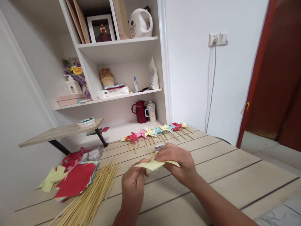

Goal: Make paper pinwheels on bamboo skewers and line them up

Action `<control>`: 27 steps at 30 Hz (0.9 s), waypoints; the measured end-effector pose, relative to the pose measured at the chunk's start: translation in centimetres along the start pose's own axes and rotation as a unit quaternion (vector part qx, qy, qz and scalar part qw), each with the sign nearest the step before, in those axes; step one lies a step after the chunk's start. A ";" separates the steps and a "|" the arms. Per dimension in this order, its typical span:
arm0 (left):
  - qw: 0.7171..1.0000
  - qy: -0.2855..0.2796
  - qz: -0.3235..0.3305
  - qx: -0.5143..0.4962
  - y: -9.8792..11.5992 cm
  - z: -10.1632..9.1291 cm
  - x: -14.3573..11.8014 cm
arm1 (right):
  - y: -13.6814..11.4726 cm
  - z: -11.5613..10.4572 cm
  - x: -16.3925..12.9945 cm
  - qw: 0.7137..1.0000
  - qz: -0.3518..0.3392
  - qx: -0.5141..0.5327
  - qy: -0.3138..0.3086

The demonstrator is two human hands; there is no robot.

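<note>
Above the middle of the table, a pale yellow paper pinwheel is seen nearly edge-on between my two hands. My left hand is closed at its left side, around a thin wooden stick whose end sticks up behind the paper. Fingers of my right hand pinch the pinwheel near its middle and right blade; the fingertips are partly hidden, so any small part there cannot be made out. Just beyond the hands lies a small grey-white object, partly covered.
Finished-looking pinwheels on sticks lie in a row along the back. To the left are a bundle of wooden sticks, stacked red paper squares, a loose yellow paper piece and a clear plastic bag. A small raised shelf stands behind them.
</note>
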State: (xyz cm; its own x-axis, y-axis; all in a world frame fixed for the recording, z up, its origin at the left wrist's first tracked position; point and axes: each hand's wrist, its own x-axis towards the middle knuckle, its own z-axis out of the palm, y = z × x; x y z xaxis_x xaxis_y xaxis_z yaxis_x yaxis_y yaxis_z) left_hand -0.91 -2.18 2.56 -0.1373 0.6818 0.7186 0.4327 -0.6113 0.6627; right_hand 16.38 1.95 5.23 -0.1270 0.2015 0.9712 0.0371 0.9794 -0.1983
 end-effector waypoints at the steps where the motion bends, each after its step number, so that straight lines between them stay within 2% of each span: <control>1: 1.000 0.000 0.001 -0.001 0.1 0.0 0.0 | 0.0 0.0 0.0 1.000 -0.003 0.000 -0.001; 27: 1.000 0.003 0.014 0.009 0.1 0.2 -0.2 | 0.3 0.0 -0.2 1.000 0.014 -0.006 -0.011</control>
State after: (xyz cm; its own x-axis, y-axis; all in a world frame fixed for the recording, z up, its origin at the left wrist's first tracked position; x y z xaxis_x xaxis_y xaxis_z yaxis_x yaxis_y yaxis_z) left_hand -0.71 -2.30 2.43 -0.1295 0.6619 0.7383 0.4523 -0.6232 0.6380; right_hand 16.41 2.23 4.96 -0.1470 0.2284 0.9624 0.0524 0.9734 -0.2230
